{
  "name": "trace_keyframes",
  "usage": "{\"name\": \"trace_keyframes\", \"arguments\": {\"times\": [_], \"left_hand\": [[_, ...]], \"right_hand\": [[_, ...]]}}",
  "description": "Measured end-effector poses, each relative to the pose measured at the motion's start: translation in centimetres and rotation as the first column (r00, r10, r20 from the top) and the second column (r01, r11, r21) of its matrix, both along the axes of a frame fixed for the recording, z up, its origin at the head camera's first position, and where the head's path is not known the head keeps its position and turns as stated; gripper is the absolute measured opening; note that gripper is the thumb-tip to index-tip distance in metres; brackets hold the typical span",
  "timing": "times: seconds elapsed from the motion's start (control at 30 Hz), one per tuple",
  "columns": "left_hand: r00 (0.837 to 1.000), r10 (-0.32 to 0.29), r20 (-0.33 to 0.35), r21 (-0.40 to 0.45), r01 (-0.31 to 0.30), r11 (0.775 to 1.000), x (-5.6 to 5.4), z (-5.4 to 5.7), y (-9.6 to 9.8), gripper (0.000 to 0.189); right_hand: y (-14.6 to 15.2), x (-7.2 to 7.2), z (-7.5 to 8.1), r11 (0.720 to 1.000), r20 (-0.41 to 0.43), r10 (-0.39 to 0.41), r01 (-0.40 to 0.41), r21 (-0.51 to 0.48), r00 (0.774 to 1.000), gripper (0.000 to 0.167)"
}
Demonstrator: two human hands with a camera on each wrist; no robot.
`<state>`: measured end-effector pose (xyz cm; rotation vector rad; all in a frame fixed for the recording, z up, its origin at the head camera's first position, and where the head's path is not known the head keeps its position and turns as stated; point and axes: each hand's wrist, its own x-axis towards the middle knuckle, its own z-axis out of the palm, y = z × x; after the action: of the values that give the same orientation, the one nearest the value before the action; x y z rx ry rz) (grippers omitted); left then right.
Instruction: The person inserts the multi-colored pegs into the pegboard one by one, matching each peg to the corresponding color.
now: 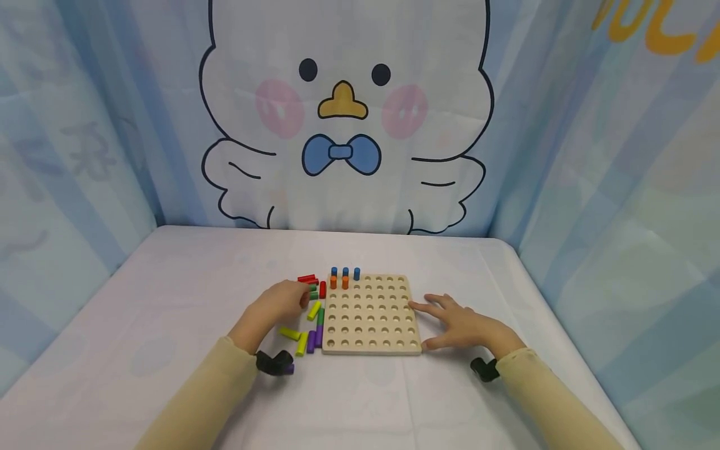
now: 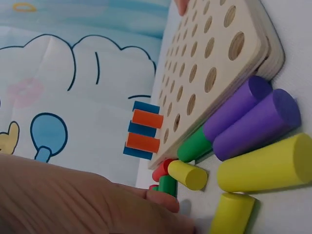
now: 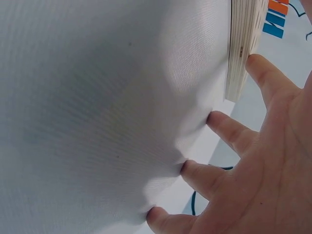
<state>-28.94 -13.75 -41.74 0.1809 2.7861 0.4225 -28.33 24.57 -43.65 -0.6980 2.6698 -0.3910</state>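
Observation:
A pale wooden peg board (image 1: 371, 317) with rows of round holes lies on the table. Three blue pegs (image 1: 357, 274) stand in its far row, two orange pegs (image 1: 345, 283) in the row before them. My left hand (image 1: 279, 302) reaches down beside the board's left edge, its fingertips at two green pegs (image 1: 314, 295). In the left wrist view the fingers partly cover a green peg (image 2: 167, 185), and whether they pinch it is hidden. Fingers spread, my right hand (image 1: 464, 324) touches the board's right edge; other fingertips rest on the cloth (image 3: 97, 122).
Loose pegs lie left of the board: red pegs (image 1: 322, 289), yellow pegs (image 1: 302, 344), purple pegs (image 1: 311, 342) and another green peg (image 1: 321, 315). A purple peg (image 1: 289, 369) shows beside the left wrist's black strap (image 1: 274, 362). Patterned curtains (image 1: 619, 187) enclose the white table (image 1: 360, 406).

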Motion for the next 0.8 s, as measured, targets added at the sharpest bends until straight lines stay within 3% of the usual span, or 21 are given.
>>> {"name": "trace_keyframes", "arguments": {"times": [0.27, 0.6, 0.8], "left_hand": [[1.000, 0.015, 0.012, 0.034, -0.015, 0.999, 0.50, -0.28, -0.50, 0.013], [1.000, 0.011, -0.024, 0.016, -0.011, 1.000, 0.50, -0.15, -0.64, 0.011], [0.997, 0.030, -0.069, 0.065, -0.026, 0.998, -0.02, 0.28, -0.56, 0.011]], "right_hand": [[-0.22, 0.38, 0.52, 1.000, -0.001, 0.000, 0.000, -0.001, 1.000, 0.089], [-0.05, 0.00, -0.17, 1.000, -0.004, -0.008, 0.008, -0.004, 1.000, 0.089], [-0.13, 0.02, -0.07, 1.000, -0.005, -0.010, 0.010, -0.001, 1.000, 0.089]]}}
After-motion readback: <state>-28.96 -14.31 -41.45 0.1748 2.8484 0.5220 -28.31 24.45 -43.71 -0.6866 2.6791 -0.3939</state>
